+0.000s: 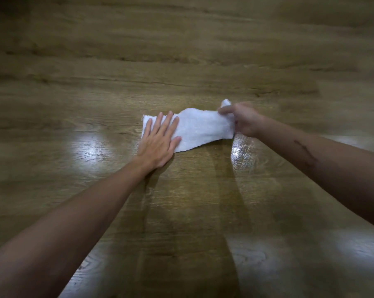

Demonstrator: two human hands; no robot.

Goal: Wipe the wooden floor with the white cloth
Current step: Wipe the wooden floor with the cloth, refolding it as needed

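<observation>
White cloth (200, 129) on wooden floor (181, 61): left hand (159, 145) flat atop, right hand (244, 121) pinching end.

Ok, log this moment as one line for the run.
left hand: flat, pressing white cloth | right hand: gripping cloth's right end | wooden floor: glossy patches near cloth
</observation>
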